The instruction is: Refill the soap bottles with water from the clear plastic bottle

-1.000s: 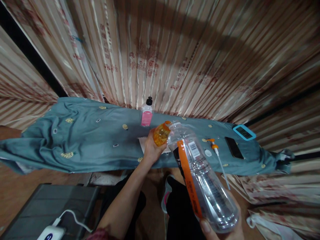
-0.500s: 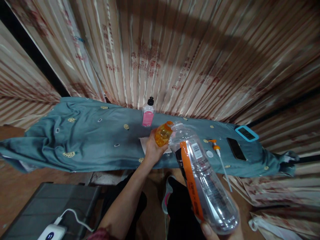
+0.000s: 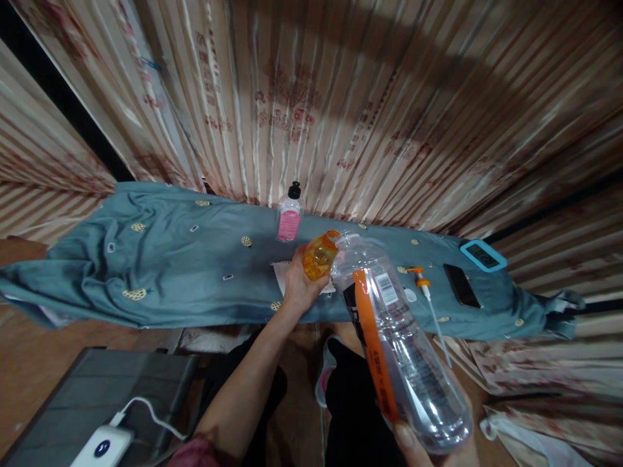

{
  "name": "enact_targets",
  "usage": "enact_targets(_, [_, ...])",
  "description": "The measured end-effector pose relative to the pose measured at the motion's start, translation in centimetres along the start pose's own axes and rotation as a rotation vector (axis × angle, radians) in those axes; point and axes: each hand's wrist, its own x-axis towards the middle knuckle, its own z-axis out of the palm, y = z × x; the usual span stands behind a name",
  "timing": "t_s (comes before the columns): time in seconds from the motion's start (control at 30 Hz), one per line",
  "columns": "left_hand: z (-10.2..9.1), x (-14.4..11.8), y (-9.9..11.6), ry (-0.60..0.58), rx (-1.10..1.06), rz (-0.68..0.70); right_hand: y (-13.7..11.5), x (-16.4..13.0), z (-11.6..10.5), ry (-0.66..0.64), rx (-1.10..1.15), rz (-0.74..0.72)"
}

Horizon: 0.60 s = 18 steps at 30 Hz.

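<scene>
— Item one, left hand (image 3: 298, 285): what did it have?

— A small amber bottle (image 3: 318, 254), grip closed around its lower body, held tilted above the near edge of the worktop (image 3: 160, 285). Its open neck met the mouth of the bigger bottle.

— Item two, right hand (image 3: 438, 447)?

— Only the fingertips showed at the bottom of the view, grip wrapped under the base of a large clear plastic bottle (image 3: 399, 344) with an orange label. That bottle lay steeply tipped, mouth forward and up against the amber one. How tight the hold was, I could not tell.

— Hazards, as you judged them?

— Two narrow mouths pressed together in mid-air, nothing steadying either. A slight drift of either wrist would likely have parted them, and any liquid would have run onto the teal cloth (image 3: 97, 272) or the person's lap just below. The big bottle was held only at its far end, so it could have swung or slipped.

— Things lying nearby?

— A white paper sheet (image 3: 280, 280) directly beneath the left hand; a pump head with its long tube (image 3: 428, 301) just right of the mouths; a dark phone (image 3: 461, 286) and a blue-framed timer (image 3: 483, 254) further right, the most exposed to a splash. A pink-labelled bottle (image 3: 289, 217) stood upright at the back, well apart.
</scene>
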Motion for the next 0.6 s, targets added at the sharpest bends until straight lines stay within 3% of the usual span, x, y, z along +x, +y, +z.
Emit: enact_targets(0.6, [-0.28,-0.13,0.41,-0.012,-0.001,-0.023,-0.24,0.13,-0.1,0.025,0.004,0.019])
